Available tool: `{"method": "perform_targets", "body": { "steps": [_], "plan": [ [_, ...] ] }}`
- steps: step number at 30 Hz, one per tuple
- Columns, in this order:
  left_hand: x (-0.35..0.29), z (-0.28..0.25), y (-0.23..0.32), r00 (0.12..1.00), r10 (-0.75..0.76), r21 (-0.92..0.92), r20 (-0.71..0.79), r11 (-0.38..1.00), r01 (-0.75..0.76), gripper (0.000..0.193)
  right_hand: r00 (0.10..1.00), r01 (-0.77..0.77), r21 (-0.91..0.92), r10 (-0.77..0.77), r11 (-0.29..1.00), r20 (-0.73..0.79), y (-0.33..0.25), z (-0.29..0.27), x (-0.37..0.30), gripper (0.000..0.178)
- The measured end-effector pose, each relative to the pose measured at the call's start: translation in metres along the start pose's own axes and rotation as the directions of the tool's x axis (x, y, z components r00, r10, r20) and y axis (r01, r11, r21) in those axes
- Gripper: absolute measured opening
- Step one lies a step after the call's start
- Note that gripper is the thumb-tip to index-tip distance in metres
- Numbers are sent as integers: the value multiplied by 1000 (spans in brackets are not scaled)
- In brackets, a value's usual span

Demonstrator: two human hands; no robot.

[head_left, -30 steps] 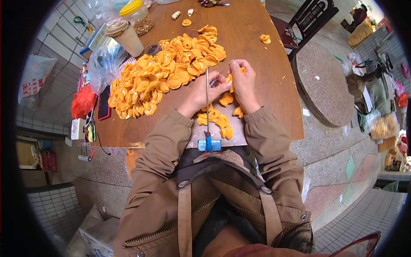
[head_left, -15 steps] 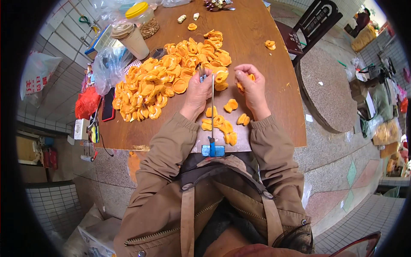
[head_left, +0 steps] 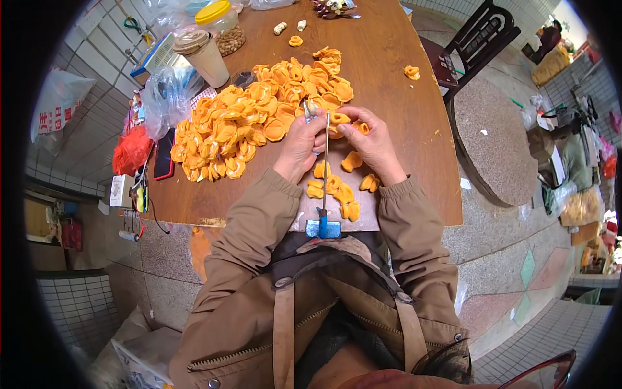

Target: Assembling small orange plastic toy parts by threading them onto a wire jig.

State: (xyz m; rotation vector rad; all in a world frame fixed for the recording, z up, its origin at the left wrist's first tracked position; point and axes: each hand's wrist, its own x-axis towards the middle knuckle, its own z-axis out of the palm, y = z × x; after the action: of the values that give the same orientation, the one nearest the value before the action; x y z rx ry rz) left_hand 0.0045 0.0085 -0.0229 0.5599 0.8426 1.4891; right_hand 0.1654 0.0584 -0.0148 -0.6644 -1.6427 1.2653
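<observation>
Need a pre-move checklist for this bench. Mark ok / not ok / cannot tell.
1. Metal tool in left hand: ok, gripped.
2. Orange pieces in right hand: ok, held.
3. Held piece touching metal rod: cannot tell.
4. Blue base firmly fixed: cannot tell.
5. Board free of loose pieces: not ok, several lie there.
6. Cup lidded: ok.
</observation>
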Motion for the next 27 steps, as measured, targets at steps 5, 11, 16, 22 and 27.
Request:
{"method": "perform_targets", "body": {
  "steps": [5,11,16,22,27],
  "plan": [
    [-3,12,4,1000,26,200,10,979,-27,11,998,7,-148,-17,989,-61,3,-4,0,17],
    [-2,19,0,856,498,675,138,585,-449,13,986,58,-419,-119,906,-121,-2,-1,-3,13],
    [-2,19,0,774,547,801,318,281,-528,12,977,117,-511,-190,852,-93,-2,0,-4,13],
    [2,10,0,763,555,843,333,187,-504,15,977,159,-506,-210,848,-45,0,2,-4,12],
    [4,5,5,840,537,729,81,543,-417,18,992,26,-410,-73,912,-99,4,-2,-2,12]
  ]
}}
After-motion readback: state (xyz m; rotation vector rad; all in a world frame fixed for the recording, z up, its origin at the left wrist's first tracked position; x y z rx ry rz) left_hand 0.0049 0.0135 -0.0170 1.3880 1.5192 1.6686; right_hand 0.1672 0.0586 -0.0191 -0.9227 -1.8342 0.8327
